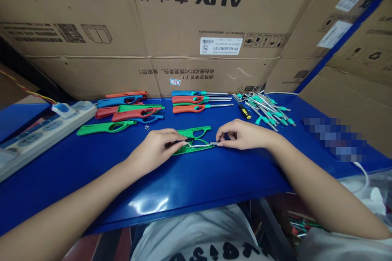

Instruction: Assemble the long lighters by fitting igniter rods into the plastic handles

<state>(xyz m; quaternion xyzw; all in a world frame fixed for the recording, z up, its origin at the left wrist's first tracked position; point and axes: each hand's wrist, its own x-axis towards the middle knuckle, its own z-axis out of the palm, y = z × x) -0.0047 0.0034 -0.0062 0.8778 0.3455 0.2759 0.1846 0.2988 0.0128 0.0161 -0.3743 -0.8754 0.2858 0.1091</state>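
Observation:
Two green lighter casing halves lie side by side in front of me on the blue table. My left hand is closed over their left end, pinching a small black part. From there a thin white wire runs across the nearer half to a small metal piece. Thumb and fingertips of my right hand are pinched on that metal piece at the right end of the casing. My left fingers hide part of the black piece.
Coloured lighter casings lie back left. Several long lighters with metal tubes sit behind my hands. A screwdriver is beside a pile of metal tubes with teal ends. A power strip stands left; cardboard walls the back.

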